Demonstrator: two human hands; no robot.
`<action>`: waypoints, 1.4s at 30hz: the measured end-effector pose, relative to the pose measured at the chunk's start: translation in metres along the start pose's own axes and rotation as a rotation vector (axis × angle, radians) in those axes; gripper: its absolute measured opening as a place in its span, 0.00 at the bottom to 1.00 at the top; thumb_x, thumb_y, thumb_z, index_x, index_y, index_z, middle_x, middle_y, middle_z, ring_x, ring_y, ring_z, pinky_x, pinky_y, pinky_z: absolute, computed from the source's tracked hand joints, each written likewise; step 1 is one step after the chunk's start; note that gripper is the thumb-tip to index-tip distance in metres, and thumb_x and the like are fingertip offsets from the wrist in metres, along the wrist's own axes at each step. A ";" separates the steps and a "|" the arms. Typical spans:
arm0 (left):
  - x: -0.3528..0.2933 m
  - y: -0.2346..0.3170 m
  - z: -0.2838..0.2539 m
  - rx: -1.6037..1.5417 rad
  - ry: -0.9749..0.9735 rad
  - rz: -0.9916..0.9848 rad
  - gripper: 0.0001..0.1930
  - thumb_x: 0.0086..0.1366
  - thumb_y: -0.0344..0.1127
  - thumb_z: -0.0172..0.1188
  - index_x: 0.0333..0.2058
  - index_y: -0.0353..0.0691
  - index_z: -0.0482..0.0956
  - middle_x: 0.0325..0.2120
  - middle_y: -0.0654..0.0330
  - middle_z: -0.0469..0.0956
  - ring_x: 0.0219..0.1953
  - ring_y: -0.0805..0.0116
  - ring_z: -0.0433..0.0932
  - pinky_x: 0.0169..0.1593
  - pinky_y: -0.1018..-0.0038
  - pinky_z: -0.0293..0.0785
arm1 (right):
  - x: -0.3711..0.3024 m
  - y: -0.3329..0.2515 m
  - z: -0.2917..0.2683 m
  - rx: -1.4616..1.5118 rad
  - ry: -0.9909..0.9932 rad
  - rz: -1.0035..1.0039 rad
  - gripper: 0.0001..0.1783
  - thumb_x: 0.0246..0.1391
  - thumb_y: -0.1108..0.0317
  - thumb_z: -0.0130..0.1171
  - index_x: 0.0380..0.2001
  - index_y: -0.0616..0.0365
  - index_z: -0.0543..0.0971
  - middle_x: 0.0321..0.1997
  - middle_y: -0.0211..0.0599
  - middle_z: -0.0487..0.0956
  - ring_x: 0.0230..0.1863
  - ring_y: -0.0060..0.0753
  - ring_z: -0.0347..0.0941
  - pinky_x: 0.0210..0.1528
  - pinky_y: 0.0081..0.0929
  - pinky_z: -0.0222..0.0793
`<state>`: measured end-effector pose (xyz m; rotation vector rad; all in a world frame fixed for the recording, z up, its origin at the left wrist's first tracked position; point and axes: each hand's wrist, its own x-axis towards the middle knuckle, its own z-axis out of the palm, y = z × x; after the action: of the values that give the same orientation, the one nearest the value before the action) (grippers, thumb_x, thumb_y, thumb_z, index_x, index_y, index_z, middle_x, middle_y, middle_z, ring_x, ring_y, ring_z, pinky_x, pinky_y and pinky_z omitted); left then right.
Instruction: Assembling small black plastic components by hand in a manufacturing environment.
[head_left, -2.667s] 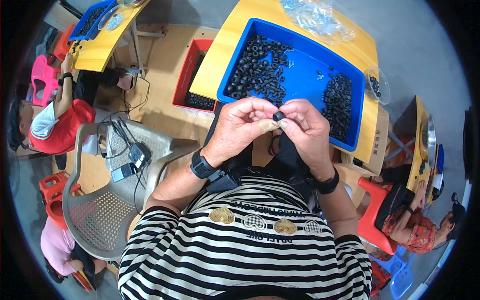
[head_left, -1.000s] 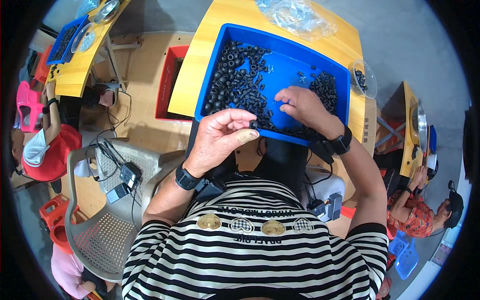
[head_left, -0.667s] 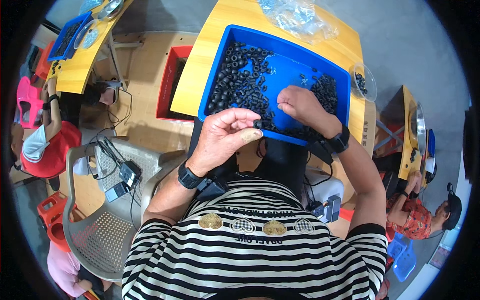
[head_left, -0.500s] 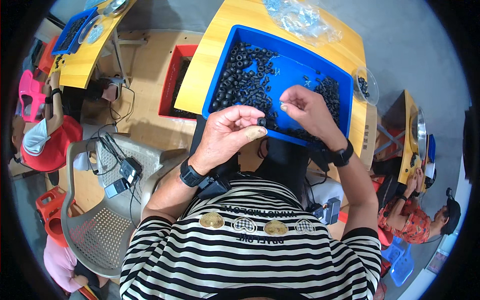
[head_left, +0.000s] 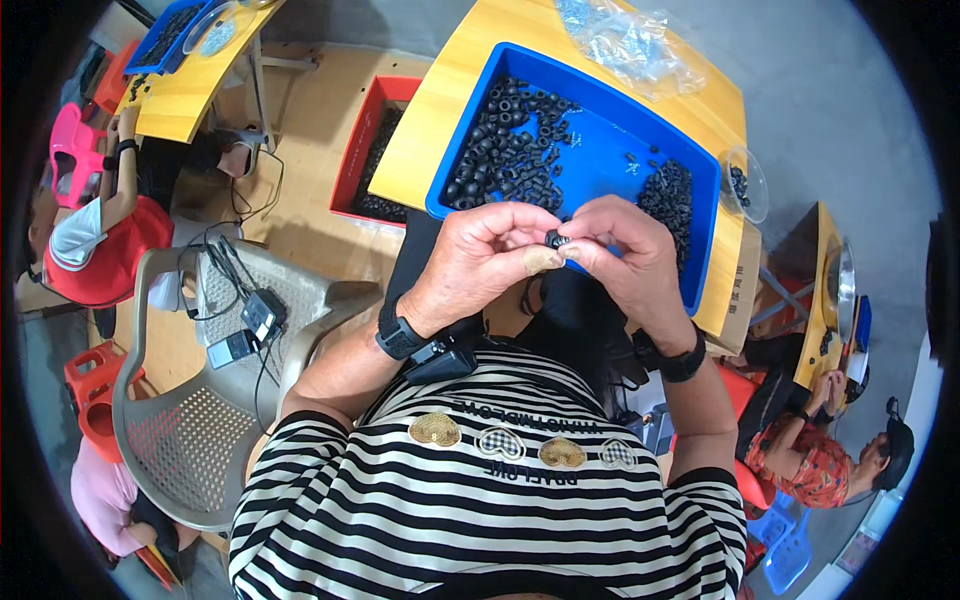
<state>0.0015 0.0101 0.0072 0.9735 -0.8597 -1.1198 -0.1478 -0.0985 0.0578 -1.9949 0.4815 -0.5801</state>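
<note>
My left hand [head_left: 475, 262] pinches a small round black plastic part [head_left: 554, 239] between thumb and fingers, just off the near edge of a blue tray [head_left: 612, 125]. My right hand [head_left: 637, 262] meets it there, thumb and fingertips closed against the part's right side. A tiny light spot shows between the fingertips; whatever the right hand grips is too small to name. In the tray, ring-like and rounded black parts [head_left: 508, 150] are heaped on the left. Smaller black pieces [head_left: 664, 198] form a pile on the right, and a few tiny clear or silvery bits lie between.
A clear plastic bag [head_left: 630, 45] lies on the yellow table [head_left: 425, 125] beyond the tray. To the right sits a clear bowl [head_left: 757, 200] of black parts. A red crate [head_left: 350, 170] stands left, near a grey chair [head_left: 190, 430] with cabled devices. Other people work at side tables.
My right hand has come left and down from over the tray to meet the black part in my left hand. The whole view has shifted slightly.
</note>
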 end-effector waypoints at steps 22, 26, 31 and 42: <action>-0.006 -0.006 -0.013 -0.016 0.038 -0.008 0.14 0.55 0.20 0.62 0.41 0.34 0.77 0.27 0.66 0.76 0.28 0.82 0.74 0.34 0.85 0.72 | 0.005 0.026 -0.057 -0.342 -0.100 0.291 0.07 0.46 0.72 0.62 0.31 0.61 0.78 0.26 0.38 0.78 0.26 0.30 0.74 0.32 0.23 0.69; -0.006 -0.007 -0.018 -0.035 0.036 -0.025 0.14 0.56 0.20 0.61 0.42 0.34 0.76 0.28 0.65 0.76 0.29 0.81 0.74 0.34 0.84 0.73 | 0.003 0.057 -0.069 -0.519 -0.271 0.278 0.09 0.45 0.70 0.62 0.32 0.59 0.78 0.28 0.42 0.79 0.31 0.42 0.77 0.35 0.33 0.71; -0.009 -0.010 -0.022 -0.069 0.043 -0.046 0.13 0.56 0.20 0.61 0.41 0.34 0.76 0.28 0.64 0.76 0.29 0.81 0.75 0.34 0.84 0.73 | 0.007 0.077 -0.059 -0.641 -0.381 0.271 0.12 0.44 0.70 0.63 0.35 0.59 0.77 0.28 0.41 0.78 0.30 0.42 0.75 0.35 0.32 0.70; -0.009 -0.005 -0.020 -0.083 0.045 -0.054 0.14 0.56 0.22 0.62 0.42 0.35 0.76 0.29 0.64 0.77 0.29 0.80 0.75 0.34 0.84 0.73 | 0.026 0.087 -0.023 -0.590 -0.422 0.188 0.10 0.45 0.68 0.59 0.34 0.57 0.78 0.29 0.41 0.78 0.32 0.47 0.75 0.34 0.39 0.70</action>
<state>0.0158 0.0216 -0.0052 0.9545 -0.7491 -1.1659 -0.1482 -0.1681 -0.0045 -2.5046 0.6128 0.1301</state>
